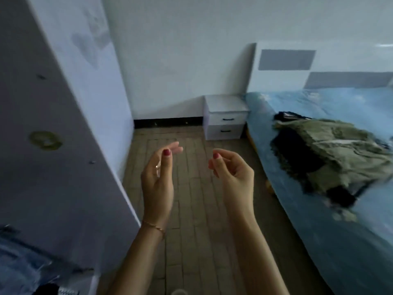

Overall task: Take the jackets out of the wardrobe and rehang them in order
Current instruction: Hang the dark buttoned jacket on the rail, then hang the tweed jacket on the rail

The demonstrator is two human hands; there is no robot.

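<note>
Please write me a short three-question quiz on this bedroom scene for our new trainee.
1. True or false: the left hand is holding a jacket.
2. Where does the olive-green jacket lie? A) on the bed B) on the floor C) on the nightstand
3. Fill in: the nightstand stands between the wall and the ____.

Key: 1 false, both the left hand and the right hand are empty; 2 A, it lies on top of dark clothing; 3 bed.

Head-worn wide view, angled forward and down

It looks from standing height over the wooden floor [191, 209], wardrobe door [49, 156] close left, bed [340, 241] right, wall ahead.
</note>
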